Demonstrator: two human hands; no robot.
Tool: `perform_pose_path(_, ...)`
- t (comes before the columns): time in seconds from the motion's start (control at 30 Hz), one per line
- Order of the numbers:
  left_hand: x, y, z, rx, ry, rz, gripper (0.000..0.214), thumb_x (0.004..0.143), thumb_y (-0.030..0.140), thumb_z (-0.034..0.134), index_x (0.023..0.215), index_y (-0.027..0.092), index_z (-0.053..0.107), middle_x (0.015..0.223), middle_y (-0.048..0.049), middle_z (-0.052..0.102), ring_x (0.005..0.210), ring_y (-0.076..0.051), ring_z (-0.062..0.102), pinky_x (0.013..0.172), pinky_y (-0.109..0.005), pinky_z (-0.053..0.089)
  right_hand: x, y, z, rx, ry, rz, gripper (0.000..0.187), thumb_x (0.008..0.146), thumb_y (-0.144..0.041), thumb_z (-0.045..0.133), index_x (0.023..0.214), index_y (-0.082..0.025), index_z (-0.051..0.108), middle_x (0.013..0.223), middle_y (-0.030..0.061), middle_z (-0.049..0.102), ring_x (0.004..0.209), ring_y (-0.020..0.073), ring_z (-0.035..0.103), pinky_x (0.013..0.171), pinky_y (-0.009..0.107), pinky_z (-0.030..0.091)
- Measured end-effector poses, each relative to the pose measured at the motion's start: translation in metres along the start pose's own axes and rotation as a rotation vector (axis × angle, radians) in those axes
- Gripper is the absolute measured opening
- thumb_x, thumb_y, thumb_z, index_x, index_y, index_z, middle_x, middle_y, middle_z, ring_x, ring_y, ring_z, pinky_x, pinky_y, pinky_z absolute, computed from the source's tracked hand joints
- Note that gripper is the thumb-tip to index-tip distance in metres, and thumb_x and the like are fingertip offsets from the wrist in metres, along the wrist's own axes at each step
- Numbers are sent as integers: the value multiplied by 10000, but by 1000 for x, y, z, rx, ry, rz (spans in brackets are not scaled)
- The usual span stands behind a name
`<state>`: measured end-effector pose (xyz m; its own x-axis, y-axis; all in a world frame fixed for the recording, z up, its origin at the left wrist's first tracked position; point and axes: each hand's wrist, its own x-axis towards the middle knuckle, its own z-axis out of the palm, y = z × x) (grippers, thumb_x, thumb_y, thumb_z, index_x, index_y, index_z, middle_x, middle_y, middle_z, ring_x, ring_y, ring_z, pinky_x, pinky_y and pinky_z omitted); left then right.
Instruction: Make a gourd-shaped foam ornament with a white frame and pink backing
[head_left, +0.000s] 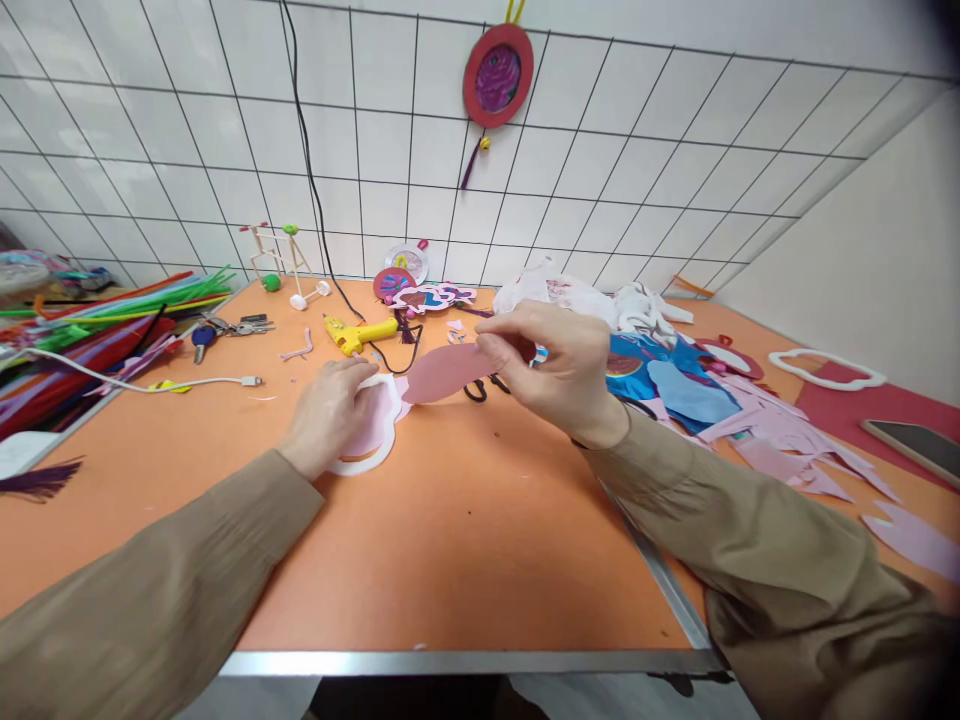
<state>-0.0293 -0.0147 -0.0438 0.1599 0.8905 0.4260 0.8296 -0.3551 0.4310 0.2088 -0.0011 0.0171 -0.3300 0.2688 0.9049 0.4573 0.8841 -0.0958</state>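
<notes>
My left hand (330,410) lies flat on a white cloud-shaped frame (375,450) with pink paper under it, pressing it onto the orange table (465,540). My right hand (559,365) is raised above the table and pinches the edge of a pink paper cutout (446,372), which hangs out toward the left hand. Black scissors (480,388) lie on the table just behind the cutout, partly hidden by my right hand.
A yellow glue gun (360,333) with a black cord lies behind my hands. Coloured pipe cleaners (90,330), keys (225,328) and a white cable (150,383) are at left. Blue and pink paper scraps (750,420), a white frame (825,370) and a phone (911,445) lie at right.
</notes>
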Motion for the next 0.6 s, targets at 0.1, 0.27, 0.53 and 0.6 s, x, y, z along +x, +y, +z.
perform_pose_path(0.1,-2,10,2,-263,11,-119,394,902,439,484,1080,163,701,1136,-126,714,1052,-305,632,931,-438,463,5,1,-3,180,7,245,158,814,-141,594,680,-207,644,624,2,657,534,129,569,486,265,419)
perform_pose_path(0.27,-9,22,1,-837,-85,-263,604,888,629,407,1019,137,732,1073,-144,731,998,-279,655,857,-394,512,13,11,-9,357,27,541,180,774,-159,624,599,-198,630,553,-4,583,504,122,526,462,272,381)
perform_pose_path(0.53,-18,38,0,-877,-225,-261,410,763,557,635,811,158,719,759,-59,703,689,-180,614,628,-280,476,11,29,-1,474,-104,806,157,715,-207,651,572,-156,613,473,-39,472,422,60,348,413,236,246)
perform_pose_path(0.6,-19,44,2,-833,-229,-331,304,694,463,706,732,162,689,643,-16,656,580,-139,554,557,-251,427,5,33,6,467,-152,828,163,705,-233,661,570,-153,617,461,-45,457,424,58,340,411,233,237)
